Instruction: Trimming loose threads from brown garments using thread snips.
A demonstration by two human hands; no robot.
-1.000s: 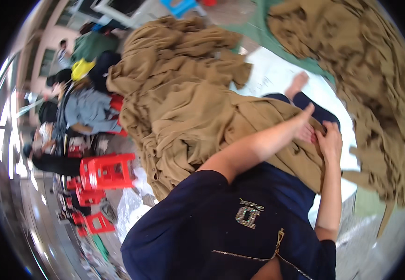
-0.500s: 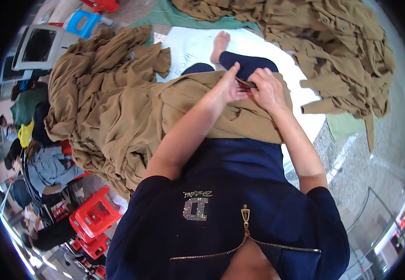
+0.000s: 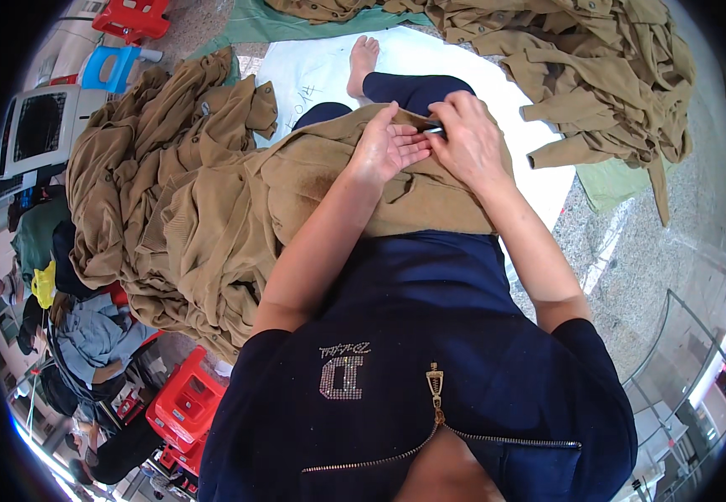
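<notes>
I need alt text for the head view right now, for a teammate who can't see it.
Above brown cloth spread across the lap, the right hand pinches a small dark object beside the open left hand. One heap of brown garments lies at left, another heap at upper right; a bare foot rests on a white sheet.

We cannot identify the small dark object (image 3: 436, 129), mostly hidden by our right hand (image 3: 469, 142); the top edge crops the far-right brown cardigans (image 3: 597, 79).
</notes>
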